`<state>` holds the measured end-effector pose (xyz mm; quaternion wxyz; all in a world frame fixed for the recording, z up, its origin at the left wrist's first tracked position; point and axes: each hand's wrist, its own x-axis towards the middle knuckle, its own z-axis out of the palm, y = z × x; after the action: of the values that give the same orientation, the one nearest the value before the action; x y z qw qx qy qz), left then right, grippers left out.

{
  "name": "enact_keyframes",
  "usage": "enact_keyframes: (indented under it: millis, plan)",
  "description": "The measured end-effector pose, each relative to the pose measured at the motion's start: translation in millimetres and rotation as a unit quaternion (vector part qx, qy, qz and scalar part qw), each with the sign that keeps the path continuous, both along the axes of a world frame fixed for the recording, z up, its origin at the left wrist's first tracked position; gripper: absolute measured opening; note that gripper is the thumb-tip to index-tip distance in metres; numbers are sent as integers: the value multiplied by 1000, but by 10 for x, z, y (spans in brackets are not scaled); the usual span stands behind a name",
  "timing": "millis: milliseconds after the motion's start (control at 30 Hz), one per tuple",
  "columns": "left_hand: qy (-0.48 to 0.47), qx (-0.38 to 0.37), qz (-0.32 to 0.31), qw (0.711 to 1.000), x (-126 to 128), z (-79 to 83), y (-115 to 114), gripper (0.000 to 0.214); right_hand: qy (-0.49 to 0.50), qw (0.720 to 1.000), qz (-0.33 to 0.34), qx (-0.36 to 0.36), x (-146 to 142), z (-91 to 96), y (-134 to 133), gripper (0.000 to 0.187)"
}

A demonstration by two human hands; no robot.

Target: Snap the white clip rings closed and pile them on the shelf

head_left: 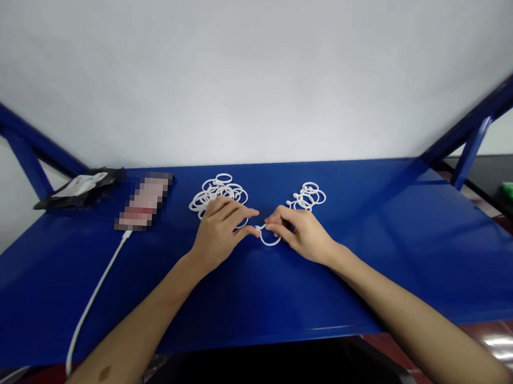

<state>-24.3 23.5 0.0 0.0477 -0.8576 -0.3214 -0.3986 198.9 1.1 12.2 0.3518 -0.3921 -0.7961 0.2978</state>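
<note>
**White ring (270, 244) between left hand (219, 227) and right hand (304, 232)**

I am pinching the ring's far side with my right hand, over the counter (284, 309). My left hand is holding thumb and forefinger apart at its left end. Other rings (215, 194) are lying just beyond.

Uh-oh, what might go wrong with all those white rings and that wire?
The small ring might slip, as only the right hand seems to pinch it.
The left hand might nudge the overlapping left pile, beside it.
The left forearm might catch the white cable, which runs close by.
</note>
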Motion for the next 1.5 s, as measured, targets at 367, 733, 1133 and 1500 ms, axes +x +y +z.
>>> enact_keyframes:
  millis: [367,733,1133,1500]
  plan:
    - [23,41,36,998,38,-38,-68,8,-60,994,66,58,32,-24,-9,20]
    - [4,-14,126,992,-190,77,124,12,-72,958,-216,177,295,0,267,12]
    - [143,-123,112,976,-313,70,142,19,-214,900,-310,220,540,-170,425,29]
    - [-102,-285,15,953,-154,264,-29,17,-102,976,-93,170,21,-23,38,36]
